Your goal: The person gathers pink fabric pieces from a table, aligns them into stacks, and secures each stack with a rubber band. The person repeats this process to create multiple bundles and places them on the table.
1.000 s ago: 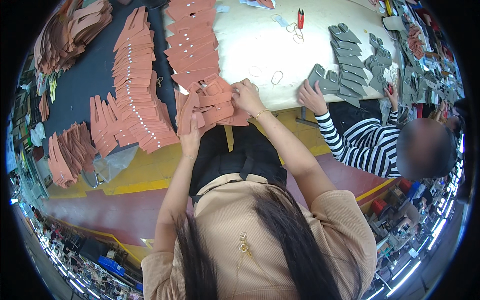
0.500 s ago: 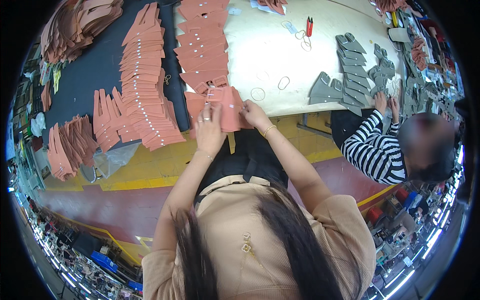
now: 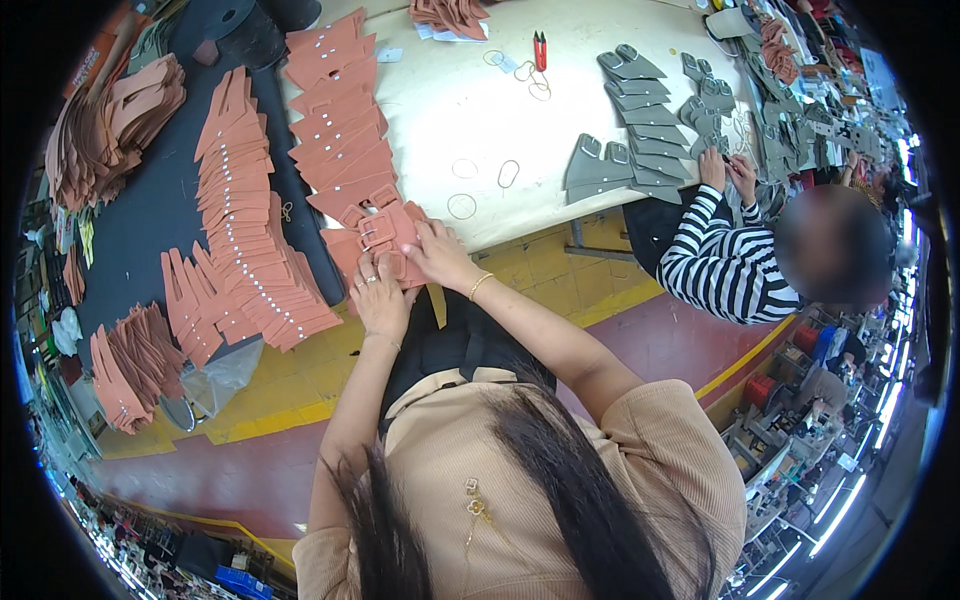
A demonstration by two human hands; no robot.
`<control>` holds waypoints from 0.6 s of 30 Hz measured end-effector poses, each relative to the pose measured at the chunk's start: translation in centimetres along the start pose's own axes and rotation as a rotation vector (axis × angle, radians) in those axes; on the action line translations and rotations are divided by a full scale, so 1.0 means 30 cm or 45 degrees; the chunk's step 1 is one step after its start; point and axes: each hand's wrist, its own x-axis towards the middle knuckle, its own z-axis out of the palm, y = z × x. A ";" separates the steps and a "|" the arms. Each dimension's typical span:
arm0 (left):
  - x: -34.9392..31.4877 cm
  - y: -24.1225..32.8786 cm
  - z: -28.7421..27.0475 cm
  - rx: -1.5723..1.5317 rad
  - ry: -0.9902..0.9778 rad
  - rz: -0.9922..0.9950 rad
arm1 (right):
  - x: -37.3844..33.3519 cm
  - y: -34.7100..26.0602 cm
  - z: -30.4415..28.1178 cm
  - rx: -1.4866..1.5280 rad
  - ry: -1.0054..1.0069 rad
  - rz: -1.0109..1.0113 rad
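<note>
Both my hands are at the near edge of the table, on a salmon shoe-upper piece with a square covered buckle. My left hand grips its lower edge, fingers bent over the front just under the buckle. From the right, my right hand holds the side of the piece, with its fingers on top; its thumb is partly hidden. Beneath and beyond lies an overlapping row of similar salmon pieces, small white marks along them. Some buckles show at the row's near end.
A long row of salmon pieces lies on the dark table cover at left. Rubber bands and red snips rest on the pale tabletop. Grey buckled pieces lie at right, beside a person in stripes.
My view has shifted, so the table contents sit further left. My right hand has moved from the piece's right edge onto its face, closer to my left hand. The piece now lies tilted.
</note>
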 end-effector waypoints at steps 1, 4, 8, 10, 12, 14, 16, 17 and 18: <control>-0.002 -0.001 0.005 -0.006 0.023 -0.002 | 0.001 -0.001 0.005 -0.037 -0.032 -0.012; -0.008 -0.001 0.025 0.022 0.100 0.023 | 0.011 0.017 -0.002 0.013 -0.005 -0.046; -0.003 -0.015 0.055 0.088 0.110 0.053 | 0.049 0.020 -0.007 0.206 0.085 0.047; 0.003 -0.023 0.067 0.087 0.094 0.048 | 0.069 0.009 0.000 0.279 0.078 0.071; 0.007 -0.022 0.072 0.107 0.073 0.018 | 0.079 0.001 0.002 0.344 0.035 0.065; 0.008 -0.012 0.063 0.114 0.063 -0.004 | 0.083 0.000 -0.006 0.360 0.027 0.052; 0.005 0.002 0.041 0.108 -0.005 -0.045 | 0.081 0.014 -0.024 0.158 0.015 0.020; 0.002 0.008 0.026 0.068 0.041 -0.030 | 0.080 0.028 -0.037 0.051 0.024 0.002; -0.006 0.009 0.007 0.025 0.018 -0.040 | 0.078 0.043 -0.048 0.058 0.035 0.022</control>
